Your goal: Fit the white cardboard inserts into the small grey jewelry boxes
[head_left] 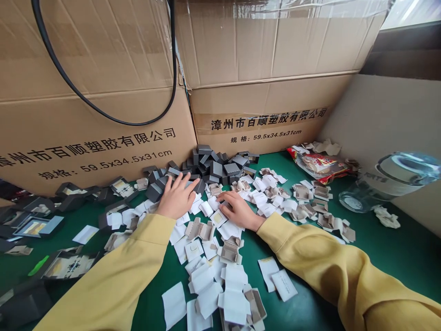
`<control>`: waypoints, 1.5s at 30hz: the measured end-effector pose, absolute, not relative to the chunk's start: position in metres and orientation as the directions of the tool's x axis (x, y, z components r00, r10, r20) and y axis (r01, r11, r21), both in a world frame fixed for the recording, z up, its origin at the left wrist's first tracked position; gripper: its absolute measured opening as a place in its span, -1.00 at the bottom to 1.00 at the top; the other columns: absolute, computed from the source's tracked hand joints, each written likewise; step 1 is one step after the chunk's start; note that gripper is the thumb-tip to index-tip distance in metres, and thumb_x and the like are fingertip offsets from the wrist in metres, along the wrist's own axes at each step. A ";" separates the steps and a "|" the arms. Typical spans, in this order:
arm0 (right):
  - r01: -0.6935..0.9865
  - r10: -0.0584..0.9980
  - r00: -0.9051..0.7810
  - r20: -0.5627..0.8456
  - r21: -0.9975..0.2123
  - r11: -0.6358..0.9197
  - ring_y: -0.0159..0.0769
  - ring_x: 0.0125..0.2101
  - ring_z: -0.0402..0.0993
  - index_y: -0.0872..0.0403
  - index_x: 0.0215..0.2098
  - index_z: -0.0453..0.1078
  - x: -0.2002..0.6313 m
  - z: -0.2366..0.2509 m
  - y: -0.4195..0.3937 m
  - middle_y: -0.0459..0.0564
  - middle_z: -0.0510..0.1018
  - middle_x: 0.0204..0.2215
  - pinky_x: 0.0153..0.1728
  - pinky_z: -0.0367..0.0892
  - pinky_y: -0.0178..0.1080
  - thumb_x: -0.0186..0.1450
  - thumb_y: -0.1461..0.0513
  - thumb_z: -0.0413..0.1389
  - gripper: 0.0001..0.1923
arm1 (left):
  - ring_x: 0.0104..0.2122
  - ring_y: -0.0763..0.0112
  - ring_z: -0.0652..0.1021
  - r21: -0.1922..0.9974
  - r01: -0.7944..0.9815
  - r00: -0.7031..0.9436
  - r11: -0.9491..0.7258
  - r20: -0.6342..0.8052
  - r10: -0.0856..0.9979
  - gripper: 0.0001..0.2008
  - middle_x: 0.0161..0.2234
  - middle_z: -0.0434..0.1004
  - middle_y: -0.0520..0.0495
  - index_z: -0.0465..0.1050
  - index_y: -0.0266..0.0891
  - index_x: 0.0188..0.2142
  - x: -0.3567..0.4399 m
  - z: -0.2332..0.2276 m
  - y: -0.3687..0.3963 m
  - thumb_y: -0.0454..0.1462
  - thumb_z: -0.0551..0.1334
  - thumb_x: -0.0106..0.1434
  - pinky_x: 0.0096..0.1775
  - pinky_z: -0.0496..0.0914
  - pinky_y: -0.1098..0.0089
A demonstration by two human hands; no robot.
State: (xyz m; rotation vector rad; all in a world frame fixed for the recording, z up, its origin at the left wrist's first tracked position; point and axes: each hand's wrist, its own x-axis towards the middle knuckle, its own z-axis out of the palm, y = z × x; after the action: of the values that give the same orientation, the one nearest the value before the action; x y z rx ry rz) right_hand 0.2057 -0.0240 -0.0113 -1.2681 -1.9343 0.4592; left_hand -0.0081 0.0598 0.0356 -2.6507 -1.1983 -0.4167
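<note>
Single head view, close, looking forward and down

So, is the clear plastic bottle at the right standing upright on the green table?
No, the clear plastic bottle lies on its side on the green table, near the beige wall.

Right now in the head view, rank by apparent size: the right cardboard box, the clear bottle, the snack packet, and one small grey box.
1. Right cardboard box, largest by far.
2. Clear bottle, though it lies nearer the camera than the packet, so this ranking is unsure.
3. Snack packet.
4. Small grey box, smallest.
</note>
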 end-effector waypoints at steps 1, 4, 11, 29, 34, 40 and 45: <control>0.620 0.888 -0.215 0.407 -0.646 0.446 -0.18 -0.14 0.34 0.09 -0.19 0.35 0.206 -0.012 -0.024 0.07 0.46 -0.17 -0.10 0.28 -0.11 0.25 0.33 0.00 -0.82 | 0.19 0.07 0.18 -0.062 0.762 0.625 -0.645 0.332 0.706 -0.54 0.17 0.22 -0.21 0.21 -0.12 0.17 -0.006 0.030 0.060 -0.22 -0.06 0.28 0.13 0.07 0.01; 0.626 0.882 -0.221 0.415 -0.633 0.455 -0.19 -0.16 0.34 0.09 -0.19 0.36 0.206 -0.014 -0.023 0.06 0.48 -0.20 -0.12 0.27 -0.11 0.25 0.33 0.01 -0.82 | 0.04 0.07 0.32 -0.036 0.797 0.572 -0.603 0.369 0.733 -0.50 0.01 0.36 -0.29 0.20 -0.27 0.17 -0.004 0.024 0.062 -0.15 -0.05 0.29 0.00 0.24 0.13; 0.645 0.880 -0.229 0.417 -0.611 0.458 -0.18 -0.17 0.31 0.08 -0.18 0.36 0.205 -0.015 -0.023 0.04 0.50 -0.24 -0.14 0.26 -0.12 0.24 0.34 0.02 -0.81 | -0.08 -0.02 0.36 -0.022 0.874 0.469 -0.485 0.298 0.832 -0.49 -0.10 0.35 -0.23 0.23 0.00 0.14 0.006 0.035 0.055 -0.06 0.11 0.18 -0.11 0.26 -0.03; 0.671 0.884 -0.240 0.402 -0.589 0.450 -0.18 -0.21 0.28 0.06 -0.15 0.36 0.204 -0.014 -0.023 0.03 0.50 -0.25 -0.15 0.25 -0.11 0.23 0.34 0.02 -0.78 | 0.09 0.12 0.32 -0.060 0.738 0.643 -0.672 0.367 0.673 -0.85 0.10 0.33 -0.18 0.48 -0.17 -0.25 0.032 0.024 0.065 -0.27 0.18 0.18 0.04 0.17 0.01; 0.662 0.882 -0.249 0.399 -0.595 0.456 -0.16 -0.18 0.28 0.05 -0.15 0.37 0.205 -0.012 -0.024 0.03 0.50 -0.23 -0.14 0.26 -0.10 0.23 0.35 0.02 -0.77 | 0.03 0.10 0.33 -0.106 0.771 0.630 -0.628 0.272 0.727 -0.77 0.04 0.34 -0.19 0.46 -0.17 -0.20 0.025 0.031 0.062 -0.37 0.17 0.15 -0.15 0.33 0.13; 0.649 0.880 -0.259 0.399 -0.602 0.464 -0.15 -0.18 0.28 0.06 -0.15 0.37 0.206 -0.013 -0.024 0.03 0.50 -0.21 -0.14 0.27 -0.10 0.25 0.34 0.02 -0.78 | -0.09 0.06 0.34 -0.026 0.838 0.499 -0.546 0.442 0.745 -0.58 -0.14 0.37 -0.19 0.37 -0.15 0.00 0.015 0.045 0.065 -0.13 0.22 0.13 -0.07 0.29 0.10; 0.637 0.871 -0.247 0.424 -0.606 0.476 -0.16 -0.19 0.29 0.06 -0.16 0.37 0.207 -0.016 -0.023 0.03 0.51 -0.22 -0.15 0.28 -0.11 0.23 0.36 0.02 -0.77 | -0.05 0.10 0.34 0.393 0.677 0.280 -0.622 0.645 0.712 -0.43 -0.15 0.33 -0.22 0.36 -0.27 0.03 0.013 0.060 0.058 0.04 0.14 0.14 0.03 0.25 0.13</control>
State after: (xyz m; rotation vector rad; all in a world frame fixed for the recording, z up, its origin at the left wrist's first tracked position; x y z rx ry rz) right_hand 0.2067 -0.0234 -0.0159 -1.2489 -1.9834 0.4024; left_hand 0.0131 0.0578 0.0599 -2.5456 -1.3824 -1.3187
